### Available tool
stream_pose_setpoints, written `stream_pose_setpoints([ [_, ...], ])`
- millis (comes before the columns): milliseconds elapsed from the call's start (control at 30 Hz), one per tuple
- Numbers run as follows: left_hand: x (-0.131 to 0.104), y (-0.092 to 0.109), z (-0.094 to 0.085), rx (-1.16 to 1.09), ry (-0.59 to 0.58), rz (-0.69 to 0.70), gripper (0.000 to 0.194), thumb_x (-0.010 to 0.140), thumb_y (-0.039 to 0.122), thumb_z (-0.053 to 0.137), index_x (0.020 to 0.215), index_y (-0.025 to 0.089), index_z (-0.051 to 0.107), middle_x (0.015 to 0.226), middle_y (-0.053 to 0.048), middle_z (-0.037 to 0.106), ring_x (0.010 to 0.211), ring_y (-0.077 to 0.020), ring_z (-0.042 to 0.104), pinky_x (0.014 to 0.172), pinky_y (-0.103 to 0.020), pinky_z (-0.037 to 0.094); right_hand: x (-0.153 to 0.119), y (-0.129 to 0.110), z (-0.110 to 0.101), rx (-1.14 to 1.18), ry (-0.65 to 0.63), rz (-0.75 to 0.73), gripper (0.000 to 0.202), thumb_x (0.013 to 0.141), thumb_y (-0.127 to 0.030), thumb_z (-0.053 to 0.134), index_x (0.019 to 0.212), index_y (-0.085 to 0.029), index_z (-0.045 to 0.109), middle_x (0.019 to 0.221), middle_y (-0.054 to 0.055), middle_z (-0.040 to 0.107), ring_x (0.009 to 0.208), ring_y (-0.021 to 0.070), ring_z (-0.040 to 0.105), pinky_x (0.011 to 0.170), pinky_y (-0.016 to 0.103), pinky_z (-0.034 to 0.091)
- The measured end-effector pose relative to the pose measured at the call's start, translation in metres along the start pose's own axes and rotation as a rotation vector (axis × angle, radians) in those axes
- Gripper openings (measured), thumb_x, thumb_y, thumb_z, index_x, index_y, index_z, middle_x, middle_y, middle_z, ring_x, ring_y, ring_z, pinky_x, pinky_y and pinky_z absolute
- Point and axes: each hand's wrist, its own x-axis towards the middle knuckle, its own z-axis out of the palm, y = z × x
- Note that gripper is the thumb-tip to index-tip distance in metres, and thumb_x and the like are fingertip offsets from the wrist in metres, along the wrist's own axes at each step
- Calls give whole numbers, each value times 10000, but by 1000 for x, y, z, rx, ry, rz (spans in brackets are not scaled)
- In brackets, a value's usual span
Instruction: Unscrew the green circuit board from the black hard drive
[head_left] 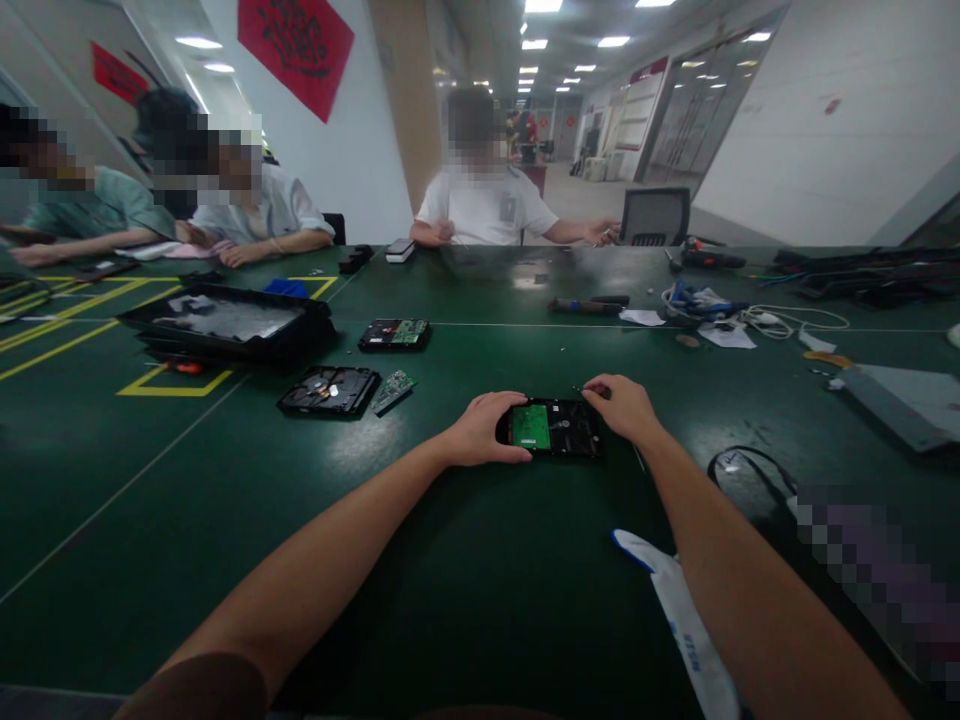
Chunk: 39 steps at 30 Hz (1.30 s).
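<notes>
A black hard drive with a green circuit board (532, 426) lies on the dark green table in front of me. My left hand (486, 430) grips its left end, thumb along the near edge and fingers along the far edge. At the drive's far right corner is my right hand (616, 402), its thumb and fingertips pinched together. A small dark thing shows at those fingertips, too small to name. Left of my hands lie an opened drive casing (330, 390), a loose circuit board (394, 391) and a second hard drive (394, 335).
A black tray (232, 322) stands at the left. White-and-blue packaging (686, 625) lies beneath my right forearm. Cables (780, 318), a grey metal case (896, 400) and a power tool (709, 256) are at the right. Several people sit across the table.
</notes>
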Motion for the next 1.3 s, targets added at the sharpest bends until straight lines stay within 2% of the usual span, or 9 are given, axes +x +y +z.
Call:
stream_pose_setpoints([
  [367,-2,8,-3,-3,-5,-33,1009,740,625,790,1567,215,382,1578,-155,481,1474,-378,426,1237,-564,284,0,-8,-2,-20,-20,53,189,937,-365,631,995,-237,756,1009,63,727,861,201,638,735,314,434],
  [567,-1,4,2,33,3,-10,1074,707,672,811,1576,227,364,1591,-148,464,1493,-384,397,1244,-553,275,1,-8,-3,9,3,81,159,944,-312,601,980,-214,722,992,77,725,889,220,636,767,327,439],
  [700,0,2,5,52,4,-21,1121,688,709,815,1584,224,345,1607,-154,436,1513,-379,362,1251,-545,276,-3,-9,-7,90,0,80,183,964,-335,574,1013,-213,702,1007,57,745,884,206,655,772,320,465],
  [833,-1,1,2,22,-4,-35,1147,677,701,829,1592,229,324,1625,-159,395,1529,-379,336,1259,-546,284,-9,-17,-13,310,-94,88,199,936,-383,611,988,-216,707,861,28,739,674,166,627,657,298,479],
  [967,-1,-5,-4,-33,8,-35,1165,687,636,853,1607,205,283,1634,-175,359,1530,-356,342,1255,-508,323,-14,-25,-21,398,-149,150,206,884,-402,667,935,-211,725,695,12,675,574,159,575,566,291,449],
  [1133,-1,-19,-16,14,18,-31,960,767,525,825,1560,224,376,1587,-153,443,1489,-334,418,1238,-497,347,-18,-30,-29,488,-317,185,218,863,-404,678,927,-199,717,561,-26,580,491,131,506,473,252,371],
  [1200,-1,-24,-21,66,39,-73,894,785,496,810,1537,222,411,1572,-144,475,1482,-336,426,1228,-507,355,-21,-34,-31,535,-413,166,227,864,-408,674,927,-193,705,557,-26,582,466,117,479,441,238,334],
  [1300,-1,-28,-28,123,43,-119,794,813,441,777,1504,213,462,1548,-134,517,1450,-337,464,1213,-509,377,-24,-44,-31,592,-544,142,236,844,-414,692,928,-193,686,683,19,682,484,116,517,410,227,325],
])
